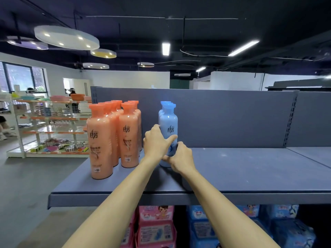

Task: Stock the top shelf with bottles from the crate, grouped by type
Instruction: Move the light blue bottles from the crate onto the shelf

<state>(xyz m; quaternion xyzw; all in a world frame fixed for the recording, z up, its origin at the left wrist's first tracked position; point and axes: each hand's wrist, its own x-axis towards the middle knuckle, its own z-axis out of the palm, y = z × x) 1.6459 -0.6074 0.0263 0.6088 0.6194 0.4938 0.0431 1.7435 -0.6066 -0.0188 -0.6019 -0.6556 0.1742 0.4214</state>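
A front light-blue bottle [168, 122] stands upright on the grey top shelf [232, 169], with two more blue bottles lined up behind it. My left hand [156, 142] grips its left side, thumb laid across the front. My right hand [180, 157] holds its lower right part, fingers curled round the base. Left of them, several orange bottles [114, 133] stand in two rows. The crate is out of view.
The shelf's grey back panel [223, 115] rises behind the bottles. Pink and blue packs [198, 228] fill the level below. At far left stands an orange-edged rack [52, 129] of small goods, with people beyond it. The shelf surface right of the blue bottles is bare.
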